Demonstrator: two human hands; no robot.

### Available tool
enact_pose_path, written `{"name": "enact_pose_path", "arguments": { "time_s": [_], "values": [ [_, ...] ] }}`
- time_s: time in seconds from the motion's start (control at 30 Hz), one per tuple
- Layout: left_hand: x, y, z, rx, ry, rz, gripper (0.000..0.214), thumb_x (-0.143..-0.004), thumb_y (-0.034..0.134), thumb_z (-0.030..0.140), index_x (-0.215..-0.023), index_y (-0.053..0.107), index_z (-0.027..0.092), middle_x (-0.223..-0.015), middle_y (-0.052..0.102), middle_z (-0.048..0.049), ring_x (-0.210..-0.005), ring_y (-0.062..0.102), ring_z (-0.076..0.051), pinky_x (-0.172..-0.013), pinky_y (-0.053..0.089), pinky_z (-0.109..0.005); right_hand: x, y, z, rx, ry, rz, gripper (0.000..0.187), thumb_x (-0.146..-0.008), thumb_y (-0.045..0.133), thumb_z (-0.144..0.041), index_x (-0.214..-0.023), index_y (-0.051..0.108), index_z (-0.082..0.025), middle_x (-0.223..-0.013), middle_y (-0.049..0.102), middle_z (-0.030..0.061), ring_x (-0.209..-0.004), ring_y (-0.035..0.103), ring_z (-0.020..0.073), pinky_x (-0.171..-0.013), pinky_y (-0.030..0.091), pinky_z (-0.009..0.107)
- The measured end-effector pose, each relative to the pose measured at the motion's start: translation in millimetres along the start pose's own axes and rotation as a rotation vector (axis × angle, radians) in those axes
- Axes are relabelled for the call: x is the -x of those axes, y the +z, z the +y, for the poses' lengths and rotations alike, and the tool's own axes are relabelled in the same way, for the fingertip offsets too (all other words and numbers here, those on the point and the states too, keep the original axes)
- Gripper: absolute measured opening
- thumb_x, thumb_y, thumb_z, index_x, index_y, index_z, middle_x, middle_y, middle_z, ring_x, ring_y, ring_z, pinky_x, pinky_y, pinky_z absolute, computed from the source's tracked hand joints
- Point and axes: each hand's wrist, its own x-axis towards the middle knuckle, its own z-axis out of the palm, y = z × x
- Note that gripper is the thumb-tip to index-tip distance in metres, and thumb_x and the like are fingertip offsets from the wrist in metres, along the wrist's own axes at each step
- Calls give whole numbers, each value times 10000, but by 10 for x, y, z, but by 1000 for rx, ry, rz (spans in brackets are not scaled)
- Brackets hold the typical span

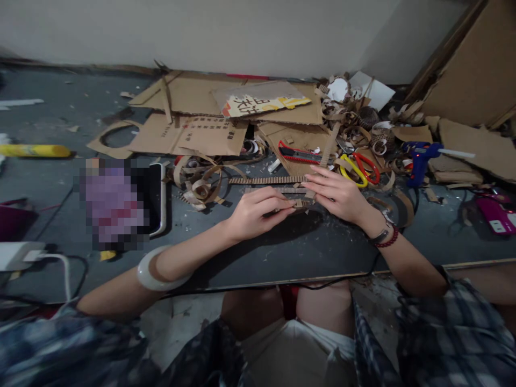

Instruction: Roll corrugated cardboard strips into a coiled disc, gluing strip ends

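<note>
My left hand (pixel 260 212) pinches a small piece of corrugated cardboard (pixel 299 204) between thumb and fingertips, just above the table. Close to its right is my right hand (pixel 341 196), its fingers stretched out and slightly apart beside the ends of the cardboard strips. Whether its fingertips touch a strip I cannot tell. A ridged cardboard strip (pixel 268 180) lies flat behind my hands, with a thinner greyish strip (pixel 288 190) in front of it. Part of both strips is hidden by my fingers.
Behind lie cardboard sheets (pixel 153 134), a red utility knife (pixel 300 154), red-and-yellow-handled scissors (pixel 366 171) and curled scraps (pixel 209 180). A blue glue gun (pixel 419 164) is at right. A phone (pixel 157 199), a yellow tube (pixel 36 151) and a white charger (pixel 20 256) are at left.
</note>
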Motion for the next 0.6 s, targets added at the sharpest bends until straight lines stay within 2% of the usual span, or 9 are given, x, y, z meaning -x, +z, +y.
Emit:
{"name": "enact_pose_path", "arguments": {
  "time_s": [0.2,0.37,0.43,0.5,0.57,0.6],
  "values": [
    [10,2,-3,7,-12,-3,45,-840,645,181,-877,640,157,-779,685,-40,-694,649,-107,-662,537,-205,-6,-33,6,-42,67,-186,354,-852,521,-170,-1184,641,-204,-1319,583,63,-1417,278,255,-1091,379,545],
    [14,-1,-5,10,4,-6,55,-831,656,169,-880,637,152,-773,681,-40,-689,643,-105,-662,531,-205,10,-46,54,1,117,-268,425,-768,523,-110,-1165,655,-181,-1333,569,73,-1386,325,271,-1069,403,515],
    [13,-3,-9,10,12,-7,66,-823,661,159,-884,639,147,-774,680,-45,-689,642,-111,-658,533,-212,-19,-89,70,35,122,-221,427,-759,516,-104,-1153,662,-182,-1294,601,63,-1329,403,264,-1053,419,494],
    [10,-4,-14,13,5,-5,59,-819,659,144,-875,639,140,-779,682,-51,-696,646,-116,-657,535,-215,-52,-208,88,94,157,-100,397,-771,512,-120,-1124,677,-190,-1215,651,51,-1219,506,242,-1028,438,452],
    [7,-3,-19,24,-11,-3,43,-820,652,133,-859,634,136,-780,684,-53,-700,650,-116,-653,536,-210,-43,-412,113,198,290,45,311,-803,507,-169,-1035,714,-178,-1079,708,70,-1051,600,222,-961,469,404],
    [7,-1,-21,31,-18,1,37,-821,651,132,-852,631,137,-776,684,-52,-697,650,-114,-649,536,-207,-8,-537,131,281,416,89,273,-823,501,-209,-957,734,-160,-994,726,100,-956,633,225,-892,490,390]
  ]
}}
